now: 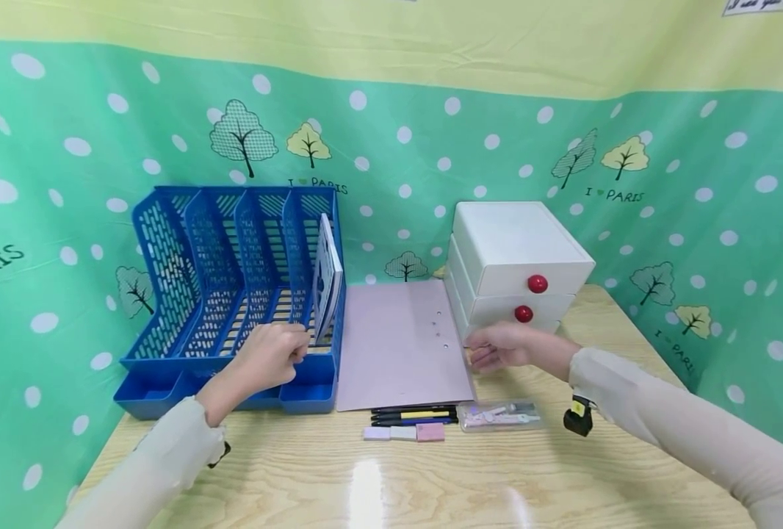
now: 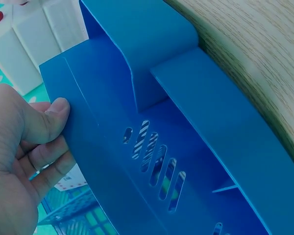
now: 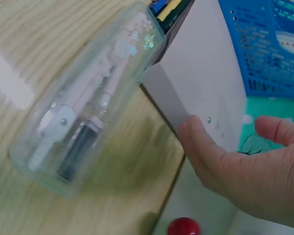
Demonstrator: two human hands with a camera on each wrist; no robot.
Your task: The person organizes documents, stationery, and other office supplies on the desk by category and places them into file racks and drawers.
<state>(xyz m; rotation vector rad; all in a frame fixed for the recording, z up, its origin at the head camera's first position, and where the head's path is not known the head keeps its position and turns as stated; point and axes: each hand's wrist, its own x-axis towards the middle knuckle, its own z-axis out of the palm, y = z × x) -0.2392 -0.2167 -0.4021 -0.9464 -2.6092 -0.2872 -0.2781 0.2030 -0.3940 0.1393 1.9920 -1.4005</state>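
A blue file rack [image 1: 233, 294] with several slots stands at the left of the table. My left hand [image 1: 272, 355] grips its low front wall [image 2: 78, 103], the thumb lying over the edge and the fingers behind it. To the right of the rack lies a pale lilac folder [image 1: 398, 345] with small metal rivets. At the folder's right side is my right hand [image 1: 500, 345], fingers nearly straight. In the right wrist view the fingertips [image 3: 191, 128] appear to touch the folder's spine [image 3: 166, 93]. White stacked drawers [image 1: 524, 242] with red knobs stand beside that hand.
Thin booklets [image 1: 327, 275] lean in the rack's rightmost slot. In front of the folder lie several pens [image 1: 414, 415], a row of small erasers [image 1: 403, 433] and a clear case [image 1: 500, 416] with a compass inside. A patterned green curtain [image 1: 405, 169] hangs behind the table.
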